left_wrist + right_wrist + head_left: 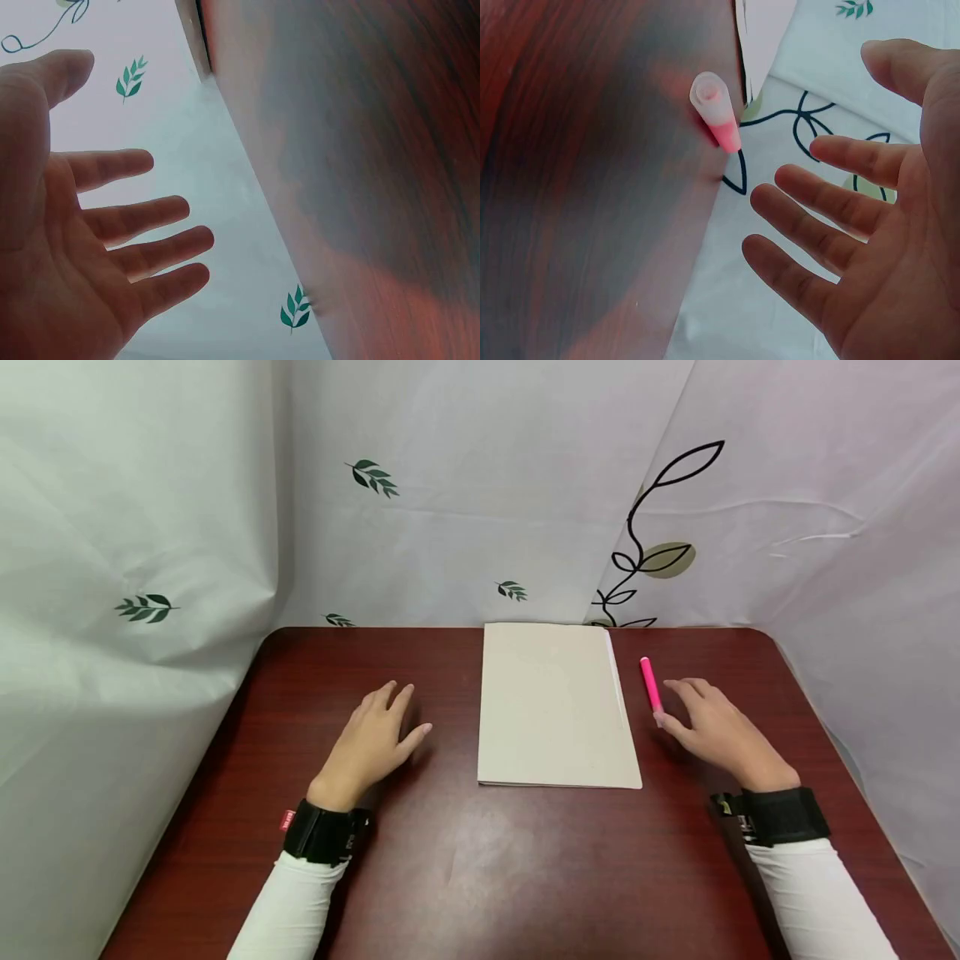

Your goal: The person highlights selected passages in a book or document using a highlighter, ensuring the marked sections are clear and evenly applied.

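A cream-covered book or pad (555, 706) lies flat near the back of the table, between the two hands. To its right lies a pink marker (650, 683) with a whitish end toward the person. My right hand (712, 727) hovers just right of the marker, fingers spread and relaxed, the thumb tip overlapping the marker's near end in the head view. In the right wrist view the palm and fingers hold nothing, and the marker (718, 112) stands apart from them. Left of the book, my left hand (371, 743) is spread over the table with nothing in it.
The dark red-brown wooden table (480, 868) has rounded back corners. White cloth (465, 527) printed with leaves hangs behind it and along both sides. Each wrist wears a black strap (787, 816) over a white sleeve.
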